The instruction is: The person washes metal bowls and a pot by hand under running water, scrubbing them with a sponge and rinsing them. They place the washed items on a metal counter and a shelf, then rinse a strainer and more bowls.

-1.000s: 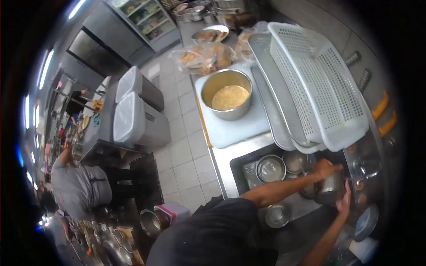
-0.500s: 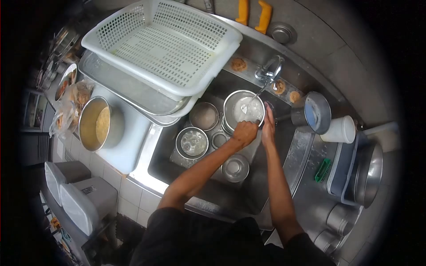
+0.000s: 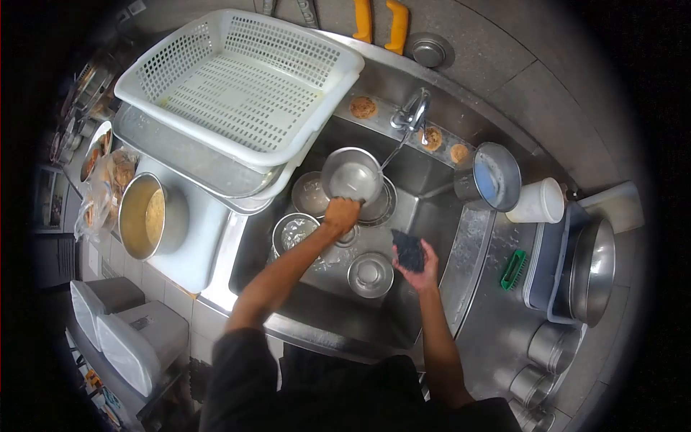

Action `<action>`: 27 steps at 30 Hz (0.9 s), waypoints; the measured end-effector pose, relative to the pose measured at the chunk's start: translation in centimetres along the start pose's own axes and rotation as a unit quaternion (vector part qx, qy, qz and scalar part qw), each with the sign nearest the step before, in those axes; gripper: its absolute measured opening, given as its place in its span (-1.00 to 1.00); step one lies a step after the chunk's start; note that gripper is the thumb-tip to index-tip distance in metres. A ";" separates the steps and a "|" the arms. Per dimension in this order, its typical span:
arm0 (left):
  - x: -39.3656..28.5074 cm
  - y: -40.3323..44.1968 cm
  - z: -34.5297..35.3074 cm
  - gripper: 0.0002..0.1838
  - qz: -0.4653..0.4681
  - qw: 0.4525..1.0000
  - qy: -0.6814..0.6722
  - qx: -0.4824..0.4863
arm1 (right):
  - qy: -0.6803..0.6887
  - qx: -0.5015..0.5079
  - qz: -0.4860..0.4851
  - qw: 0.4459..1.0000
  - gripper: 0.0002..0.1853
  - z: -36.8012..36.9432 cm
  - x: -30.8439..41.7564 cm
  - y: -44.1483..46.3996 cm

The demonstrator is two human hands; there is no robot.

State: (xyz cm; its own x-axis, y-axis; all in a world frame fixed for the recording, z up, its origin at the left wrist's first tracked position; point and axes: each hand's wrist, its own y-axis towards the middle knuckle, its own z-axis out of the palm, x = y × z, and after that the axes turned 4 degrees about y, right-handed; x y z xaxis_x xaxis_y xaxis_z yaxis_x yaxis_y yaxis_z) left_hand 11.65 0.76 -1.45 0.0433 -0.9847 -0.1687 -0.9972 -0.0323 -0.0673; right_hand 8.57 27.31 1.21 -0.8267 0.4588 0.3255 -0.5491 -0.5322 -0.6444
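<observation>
My left hand (image 3: 342, 215) is closed on the near edge of a round metal bowl (image 3: 353, 175), holding it over the sink, left of the faucet's running stream. In my right hand (image 3: 426, 268) is a dark scouring pad (image 3: 408, 251), turned palm-up over the sink's right part. The faucet (image 3: 414, 109) runs at the back edge. Beneath and around the held bowl lie other metal bowls, including one with clear water (image 3: 296, 232) and a small one (image 3: 370, 274) on the sink floor.
A white perforated basket (image 3: 241, 144) sits on metal trays at the left. A deep metal pot (image 3: 153, 216) stands on a white board. Brown scrubbers (image 3: 363, 107) line the back ledge. At the right are a metal pan (image 3: 497, 176), a white tub (image 3: 541, 201) and a green brush (image 3: 513, 270).
The bowl has moved left out of the faucet's stream with my left hand. My right hand has left the bowl's side and come nearer, showing the dark pad.
</observation>
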 end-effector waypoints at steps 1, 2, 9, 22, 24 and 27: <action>0.6 0.6 0.1 -0.79 -0.064 0.998 -0.019 0.003 | 0.004 0.004 0.004 1.000 -0.57 -0.6 -1.1 -0.6; 0.4 0.7 1.8 -0.78 -0.025 0.999 0.000 0.026 | 0.007 0.008 0.009 1.000 -0.56 -1.2 -2.2 -1.3; -1.5 1.9 4.3 -0.76 0.025 1.000 0.012 0.013 | -0.087 -0.007 0.018 0.996 -0.61 -4.1 -3.6 -4.3; 2.5 5.9 4.8 -0.72 0.205 0.966 0.079 0.138 | -0.113 -0.022 -0.022 0.993 -0.64 -4.3 -4.0 -5.2; 3.3 8.1 3.2 -0.70 0.218 0.970 -0.026 0.105 | -0.110 -0.034 -0.023 0.993 -0.64 -4.0 -4.6 -4.4; 3.8 12.6 3.4 -0.62 0.154 0.951 -0.268 0.013 | -0.151 -0.104 -0.098 0.978 -0.62 -3.6 -4.7 -3.5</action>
State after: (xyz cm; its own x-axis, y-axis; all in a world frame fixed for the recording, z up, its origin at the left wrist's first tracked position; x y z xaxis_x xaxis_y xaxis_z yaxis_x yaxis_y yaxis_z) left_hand -0.55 -2.82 -6.25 -0.2188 -0.7173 -0.6615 -0.9660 0.2547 0.0433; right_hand 14.80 29.60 -0.57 -0.7242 0.2901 0.6256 -0.6894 -0.2849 -0.6660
